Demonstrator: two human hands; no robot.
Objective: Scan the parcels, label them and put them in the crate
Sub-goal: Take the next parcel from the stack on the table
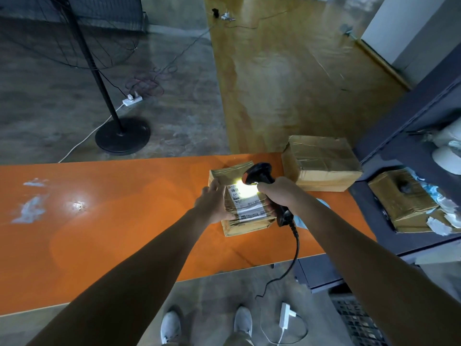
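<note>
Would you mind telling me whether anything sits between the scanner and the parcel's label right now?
Nothing visible does. The barcode scanner in the right hand shines straight onto the label of the parcel; the left hand rests on the parcel's left edge, beside the label.

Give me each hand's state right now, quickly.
Left hand: open, flat against the left side of the parcel on the table, steadying it.
Right hand: closed around the barcode scanner, aimed at the parcel's label.

The parcel's [245,211] white label [247,201] reads "641-", the rest illegible.
</note>
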